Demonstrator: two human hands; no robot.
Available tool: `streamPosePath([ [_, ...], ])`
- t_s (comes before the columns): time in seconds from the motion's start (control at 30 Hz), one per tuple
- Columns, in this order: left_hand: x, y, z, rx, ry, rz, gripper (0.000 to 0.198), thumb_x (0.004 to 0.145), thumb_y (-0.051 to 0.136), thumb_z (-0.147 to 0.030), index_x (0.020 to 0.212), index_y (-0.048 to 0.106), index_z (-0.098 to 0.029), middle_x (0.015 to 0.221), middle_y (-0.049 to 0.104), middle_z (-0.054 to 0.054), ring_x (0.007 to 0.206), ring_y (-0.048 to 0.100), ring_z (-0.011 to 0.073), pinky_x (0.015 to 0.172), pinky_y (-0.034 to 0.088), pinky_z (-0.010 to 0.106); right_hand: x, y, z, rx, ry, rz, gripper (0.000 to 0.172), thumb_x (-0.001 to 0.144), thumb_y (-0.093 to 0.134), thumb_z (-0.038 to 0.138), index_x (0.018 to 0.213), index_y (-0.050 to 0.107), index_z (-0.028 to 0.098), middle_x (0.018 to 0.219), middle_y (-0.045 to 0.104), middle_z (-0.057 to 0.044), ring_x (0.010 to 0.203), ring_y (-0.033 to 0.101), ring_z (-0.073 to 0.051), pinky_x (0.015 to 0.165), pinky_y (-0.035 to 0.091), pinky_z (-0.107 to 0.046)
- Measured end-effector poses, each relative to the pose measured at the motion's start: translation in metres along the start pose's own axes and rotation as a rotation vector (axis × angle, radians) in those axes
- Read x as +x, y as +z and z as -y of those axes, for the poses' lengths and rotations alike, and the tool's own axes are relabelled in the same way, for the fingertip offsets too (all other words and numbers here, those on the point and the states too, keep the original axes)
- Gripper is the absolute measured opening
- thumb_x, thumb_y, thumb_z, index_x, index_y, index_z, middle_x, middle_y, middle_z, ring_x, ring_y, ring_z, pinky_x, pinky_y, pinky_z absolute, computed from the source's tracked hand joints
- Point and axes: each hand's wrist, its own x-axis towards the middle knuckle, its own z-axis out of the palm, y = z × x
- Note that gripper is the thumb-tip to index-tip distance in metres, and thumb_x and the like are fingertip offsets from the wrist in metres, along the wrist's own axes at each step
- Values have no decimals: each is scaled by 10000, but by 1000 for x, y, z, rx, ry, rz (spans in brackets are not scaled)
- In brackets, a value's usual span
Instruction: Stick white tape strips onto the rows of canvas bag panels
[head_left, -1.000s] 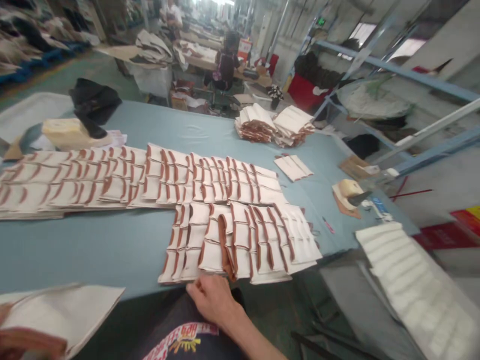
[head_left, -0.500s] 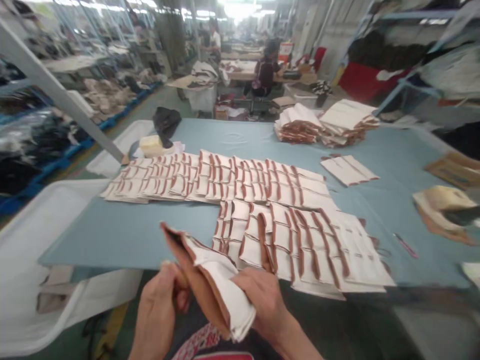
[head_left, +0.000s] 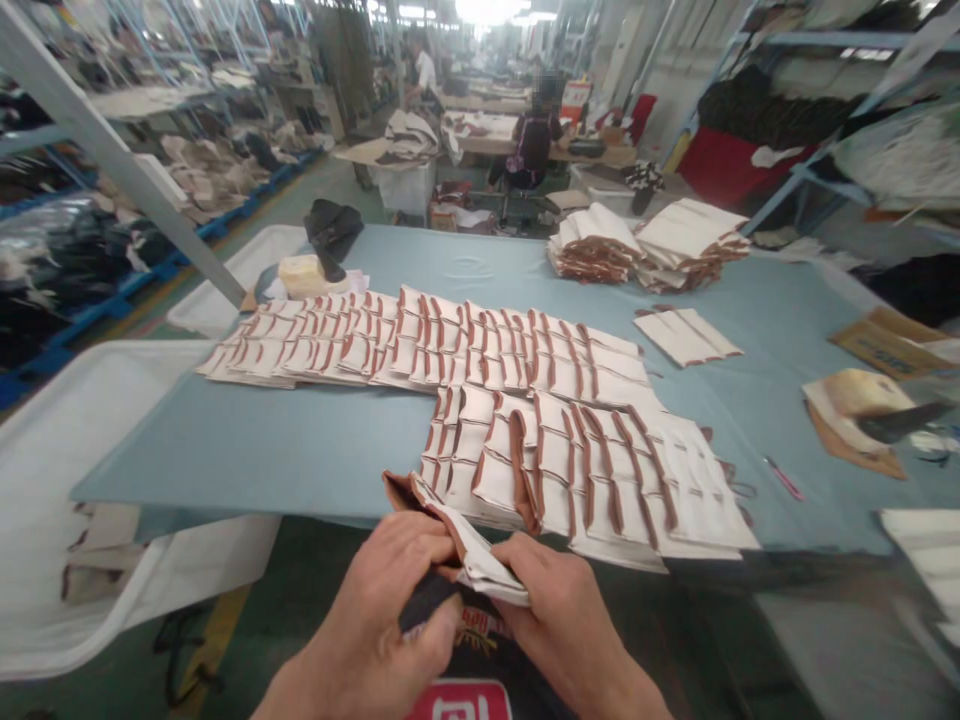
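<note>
A folded fabric piece [head_left: 484, 568], off-white on one face and brown on the other, is held in front of my body at the near table edge. My right hand [head_left: 559, 605] pinches its right end, thumb on the white face. My left hand [head_left: 394, 575] has its fingers bent over the brown side at the left, with the thumb lower down and apart from the cloth; the fingertips are partly hidden. Just beyond lies a row of similar overlapping white-and-brown pieces [head_left: 555, 465], and a longer row [head_left: 420, 345] runs behind it.
Stacks of fabric pieces [head_left: 690, 235] stand at the back right, near a single piece [head_left: 688, 335]. A pink-handled tool [head_left: 784, 480] lies on the blue table [head_left: 300, 450]. White bins [head_left: 112, 400] flank the left side. A seated person [head_left: 532, 140] is in the background.
The fabric piece has been drawn lower and turned flatter. My left hand has moved right, from beside the piece onto its brown side. My right hand keeps its hold.
</note>
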Motion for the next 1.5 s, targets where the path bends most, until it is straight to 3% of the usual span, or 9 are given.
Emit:
streamPosePath([
  [0.1,8,0,-13,-250,-309,163,114,900,526,-226,845,625,-227,833,703,28,803,654,205,736,526,290,4,-6,13,-30,135,92,80,919,685,227,882,614,234,757,721,-14,626,681,-190,537,366,-276],
  [0.2,14,-5,-16,-443,-510,283,274,949,469,-381,792,623,-219,790,648,23,772,592,207,707,489,295,11,-23,30,148,289,134,262,804,824,307,949,613,249,753,710,9,625,659,-190,531,373,-264],
  [0.33,14,-13,-15,-531,-554,351,286,927,501,-415,829,672,-208,849,682,43,821,592,221,763,474,315,21,-43,39,608,469,216,311,824,789,461,880,580,238,690,561,46,569,495,-122,513,369,-232],
  [0.43,15,-19,-18,-577,-555,363,252,925,542,-400,851,685,-206,841,675,26,801,581,201,738,469,289,29,-45,35,909,512,316,457,862,695,652,845,545,221,682,494,49,593,431,-110,533,361,-225],
  [0.57,24,-23,-23,-570,-528,342,226,928,557,-349,821,692,-203,802,658,-5,767,561,169,719,455,256,39,-41,30,1059,526,350,591,798,695,776,802,511,214,674,455,65,599,396,-95,531,328,-211],
  [0.87,31,-23,-25,-483,-500,317,246,899,537,-351,781,682,-191,777,678,11,765,590,190,733,469,281,51,-45,20,1120,548,508,557,801,713,734,792,503,218,554,449,98,488,383,-74,466,284,-196],
  [1.1,39,-14,-21,-439,-469,229,232,918,603,-342,754,657,-188,747,638,-27,710,540,143,664,428,232,49,-45,32,713,413,172,292,953,630,393,758,524,204,651,503,61,575,433,-82,512,329,-204],
  [1.33,42,-12,-13,-364,-406,246,290,975,572,-336,736,627,-182,732,625,-29,683,516,134,636,408,232,53,-44,28,587,418,157,250,968,569,306,747,514,204,641,478,66,582,420,-92,536,315,-226],
  [1.5,45,-12,-7,-395,-386,232,277,986,519,-280,753,638,-191,744,637,-36,695,517,131,654,411,228,58,-43,27,605,481,184,272,978,544,364,758,503,210,645,473,63,587,432,-105,550,320,-245],
])
